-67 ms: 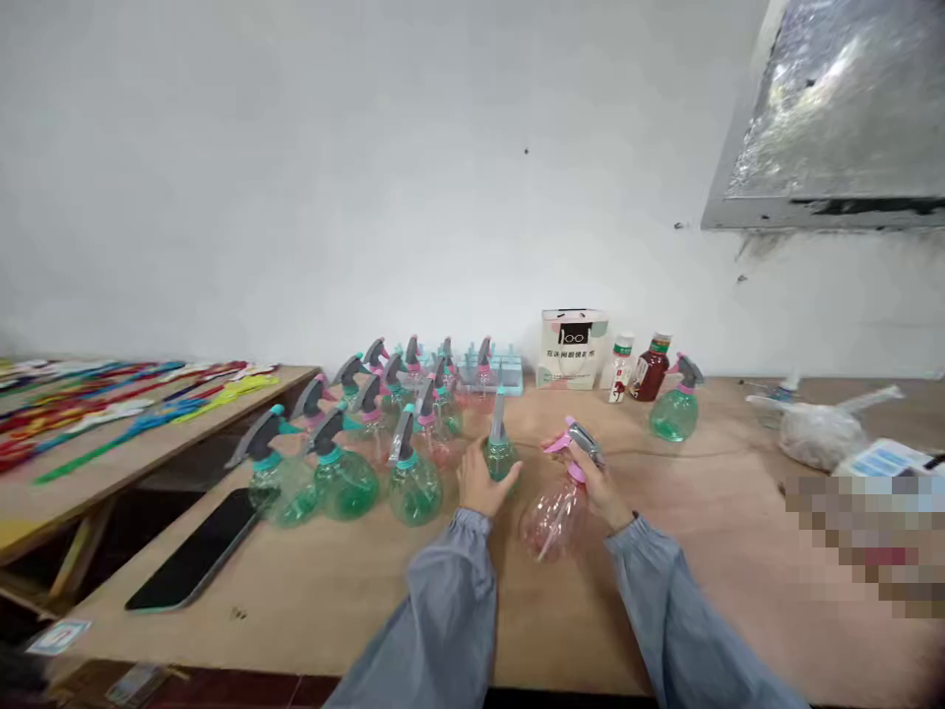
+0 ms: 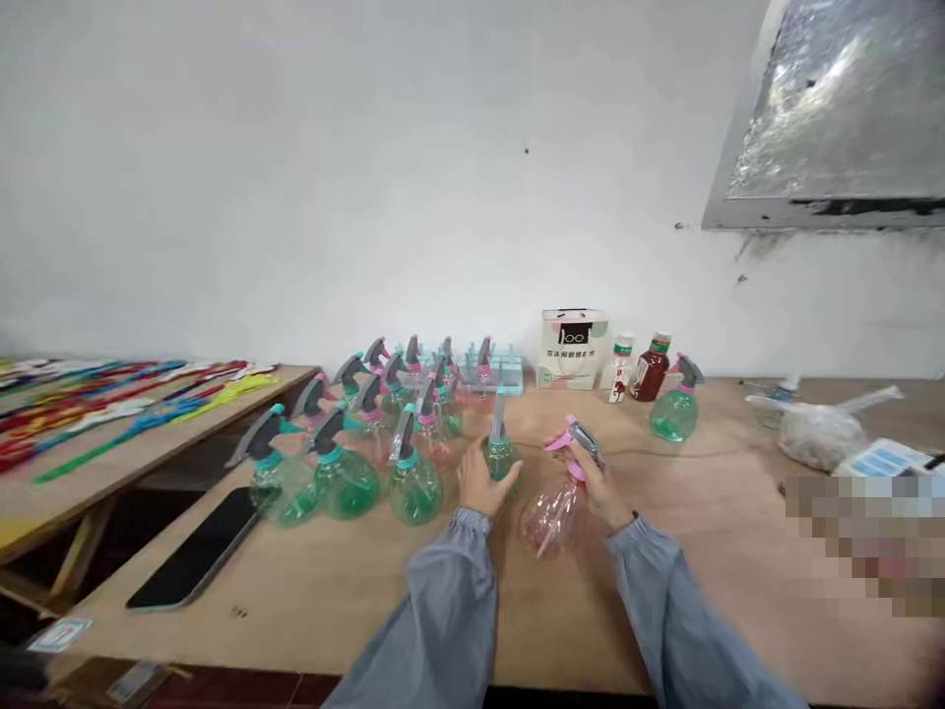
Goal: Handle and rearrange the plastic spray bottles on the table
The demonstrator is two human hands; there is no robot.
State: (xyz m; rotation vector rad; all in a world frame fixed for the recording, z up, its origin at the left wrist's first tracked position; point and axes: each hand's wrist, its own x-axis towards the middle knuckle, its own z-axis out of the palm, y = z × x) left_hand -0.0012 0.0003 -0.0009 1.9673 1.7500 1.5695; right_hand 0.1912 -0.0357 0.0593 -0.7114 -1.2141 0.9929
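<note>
My left hand (image 2: 481, 481) is curled round the body of a green spray bottle (image 2: 502, 457), thumb on its right side. This bottle stands upright with its grey and teal trigger head above my hand. By its head, my right hand (image 2: 601, 494) grips a pink spray bottle (image 2: 550, 522), which leans with its round body to the lower left; a tube shows inside. Some of my right fingers are hidden behind the pink and grey trigger head. Left of my left hand is a green spray bottle (image 2: 415, 487), at the front of a group of several green and pink ones.
A black phone (image 2: 193, 553) lies at the table's left. Behind stand a light-blue rack (image 2: 509, 376), a paper bag (image 2: 567, 369), a white bottle (image 2: 618, 372) and a dark red bottle (image 2: 651, 370). Another green spray bottle (image 2: 673, 414) and a plastic bag (image 2: 823, 438) are to the right.
</note>
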